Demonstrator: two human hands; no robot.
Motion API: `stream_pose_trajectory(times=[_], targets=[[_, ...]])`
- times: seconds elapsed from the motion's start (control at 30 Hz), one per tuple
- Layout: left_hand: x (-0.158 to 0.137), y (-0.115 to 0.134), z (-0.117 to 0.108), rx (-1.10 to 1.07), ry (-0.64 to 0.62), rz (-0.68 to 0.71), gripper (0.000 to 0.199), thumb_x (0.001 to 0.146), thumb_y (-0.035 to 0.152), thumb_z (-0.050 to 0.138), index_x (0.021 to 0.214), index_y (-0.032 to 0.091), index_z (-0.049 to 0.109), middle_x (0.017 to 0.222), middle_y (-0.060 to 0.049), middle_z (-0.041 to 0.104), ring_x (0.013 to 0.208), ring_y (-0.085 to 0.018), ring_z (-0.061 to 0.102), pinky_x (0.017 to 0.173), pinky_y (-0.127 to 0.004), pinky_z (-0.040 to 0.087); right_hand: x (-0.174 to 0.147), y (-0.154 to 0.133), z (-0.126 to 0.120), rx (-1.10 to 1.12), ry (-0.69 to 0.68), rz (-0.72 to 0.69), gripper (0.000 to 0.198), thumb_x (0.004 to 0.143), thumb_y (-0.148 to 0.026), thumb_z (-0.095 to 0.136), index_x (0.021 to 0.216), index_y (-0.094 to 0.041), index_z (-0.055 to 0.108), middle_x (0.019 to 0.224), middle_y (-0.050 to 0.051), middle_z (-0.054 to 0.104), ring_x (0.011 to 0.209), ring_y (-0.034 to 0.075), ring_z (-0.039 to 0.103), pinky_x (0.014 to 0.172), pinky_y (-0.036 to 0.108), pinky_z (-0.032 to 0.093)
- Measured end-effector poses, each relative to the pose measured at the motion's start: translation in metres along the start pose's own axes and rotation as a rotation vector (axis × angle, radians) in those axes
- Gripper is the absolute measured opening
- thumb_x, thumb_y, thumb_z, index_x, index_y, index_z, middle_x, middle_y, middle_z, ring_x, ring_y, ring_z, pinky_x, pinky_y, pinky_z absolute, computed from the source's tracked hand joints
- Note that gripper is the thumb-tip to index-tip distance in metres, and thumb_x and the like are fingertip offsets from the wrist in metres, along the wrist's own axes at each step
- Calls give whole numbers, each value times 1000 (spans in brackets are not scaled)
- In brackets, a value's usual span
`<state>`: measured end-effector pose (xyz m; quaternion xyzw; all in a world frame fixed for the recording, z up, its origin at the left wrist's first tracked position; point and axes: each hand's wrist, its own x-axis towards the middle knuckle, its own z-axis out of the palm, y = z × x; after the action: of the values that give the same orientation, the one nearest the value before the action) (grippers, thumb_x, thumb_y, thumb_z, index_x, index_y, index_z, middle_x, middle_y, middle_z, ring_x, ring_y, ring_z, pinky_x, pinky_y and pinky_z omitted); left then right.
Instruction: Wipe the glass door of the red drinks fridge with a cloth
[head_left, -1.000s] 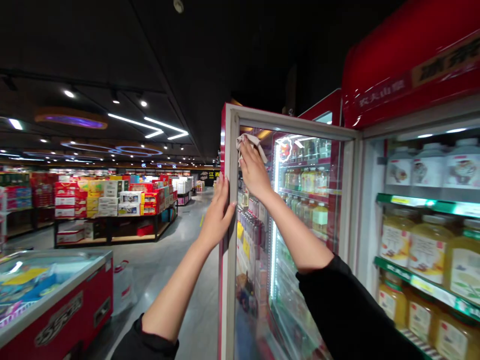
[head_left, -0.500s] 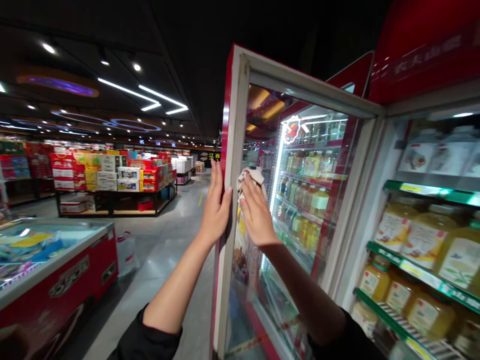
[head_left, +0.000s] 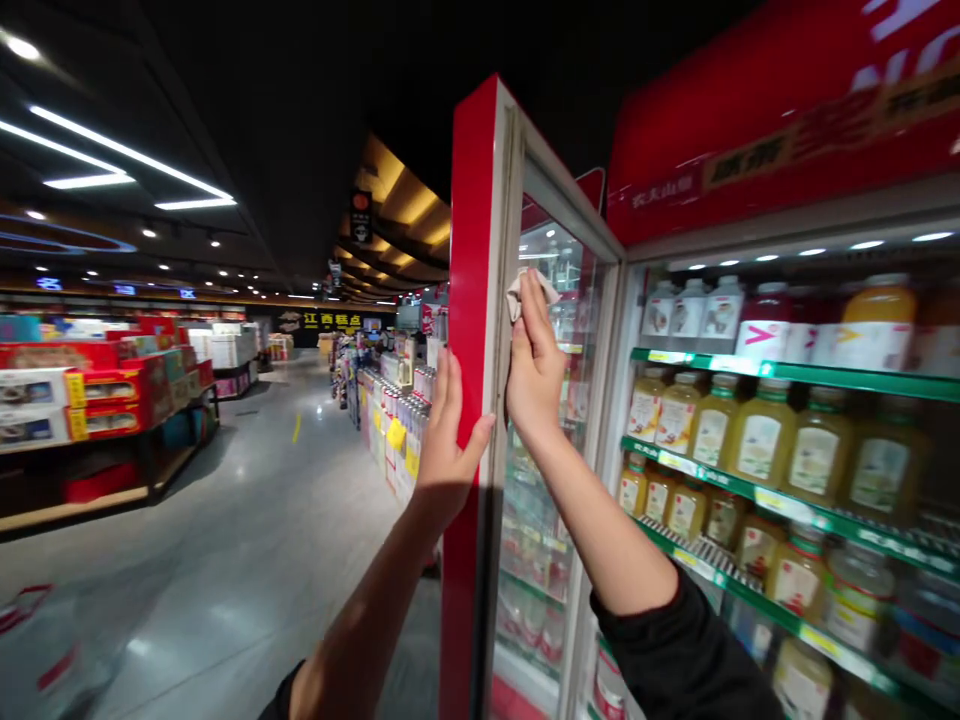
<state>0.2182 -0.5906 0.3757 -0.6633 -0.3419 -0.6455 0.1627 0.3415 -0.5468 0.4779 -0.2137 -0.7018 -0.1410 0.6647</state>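
Note:
A red-edged glass fridge door (head_left: 471,300) stands swung open in front of me. Against its outer red edge rests my left hand (head_left: 452,435), fingers stretched up and thumb apart, holding nothing. My right hand (head_left: 538,370) is on the inner side of the door, near the pale frame. Its fingers press a crumpled whitish cloth (head_left: 525,288) against the upper part of the glass, beside the frame. Part of the cloth is hidden beneath the fingers.
On the right, the open drinks fridge has green-edged shelves (head_left: 817,375) with rows of bottles (head_left: 761,430). At left, a display stand (head_left: 112,400) carries stacked boxes. A grey floor aisle (head_left: 285,520) runs back between it and more shelved goods (head_left: 397,420).
My view has turned right, and the door appears more edge-on. My right hand has moved up the glass with the cloth. My left hand stays on the door edge, lower in view.

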Motion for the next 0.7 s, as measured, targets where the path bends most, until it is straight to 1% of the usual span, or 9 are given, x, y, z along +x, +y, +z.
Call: stream_pose_trajectory(times=[0.07, 0.1, 0.2, 0.3, 0.37, 0.47, 0.6, 0.67, 0.7], targets=[[-3, 9, 8, -44, 3, -10, 77, 117, 48, 51, 182, 45, 11, 193, 3, 13, 178, -27, 18, 145, -49, 24, 14, 1, -14, -39, 17, -31, 70, 117, -16, 21, 179, -43, 2, 185, -2, 40, 174, 22, 32, 139, 59, 40], [-5, 13, 11, -75, 11, -23, 73, 118, 49, 48, 182, 45, 14, 193, 4, 15, 177, -26, 21, 145, -49, 25, 13, 1, -22, -55, 14, -42, 70, 118, -17, 23, 179, -44, 4, 184, -2, 42, 173, 22, 34, 138, 60, 41], [-8, 26, 20, -185, 65, -107, 62, 120, 50, 39, 180, 45, 26, 190, 6, 25, 176, -24, 28, 145, -45, 24, -13, 7, -42, -77, 7, -57, 69, 118, -19, 30, 179, -46, 12, 180, -3, 48, 170, 22, 40, 137, 59, 45], [-10, 38, 29, -309, 98, -240, 70, 116, 58, 48, 181, 41, 27, 189, 3, 29, 174, -24, 31, 145, -44, 23, -40, 11, -62, -73, 59, -78, 68, 118, -18, 37, 178, -45, 20, 176, 0, 55, 166, 24, 48, 134, 58, 50], [-12, 46, 37, -388, 93, -297, 76, 113, 63, 53, 181, 39, 28, 189, 2, 30, 174, -26, 32, 144, -44, 25, -36, 9, -77, -124, 86, -110, 68, 116, -15, 37, 178, -42, 25, 173, 1, 58, 165, 24, 50, 134, 58, 50], [-16, 58, 50, -474, 60, -340, 75, 113, 63, 55, 180, 37, 33, 186, 0, 38, 172, -27, 36, 142, -46, 32, 7, -5, -103, -256, 70, -179, 68, 115, -12, 31, 177, -40, 33, 172, 0, 59, 167, 24, 48, 136, 58, 48], [-23, 71, 71, -512, 50, -398, 70, 113, 58, 57, 177, 37, 38, 178, -3, 52, 165, -28, 49, 136, -52, 45, 102, -25, -141, -419, -59, -290, 65, 115, -15, 29, 170, -40, 52, 174, -6, 57, 169, 30, 44, 135, 62, 45], [-24, 79, 79, -525, 56, -380, 69, 112, 55, 62, 175, 37, 42, 176, -4, 55, 163, -30, 53, 133, -55, 49, 141, -27, -157, -440, -75, -337, 62, 116, -18, 25, 163, -32, 64, 172, -4, 61, 167, 30, 48, 134, 56, 46], [-24, 84, 82, -540, 62, -358, 69, 110, 54, 65, 174, 37, 45, 175, -4, 57, 162, -31, 54, 133, -56, 50, 153, -26, -165, -447, -67, -356, 63, 116, -20, 22, 159, -28, 68, 170, -3, 62, 165, 30, 50, 133, 51, 46]])
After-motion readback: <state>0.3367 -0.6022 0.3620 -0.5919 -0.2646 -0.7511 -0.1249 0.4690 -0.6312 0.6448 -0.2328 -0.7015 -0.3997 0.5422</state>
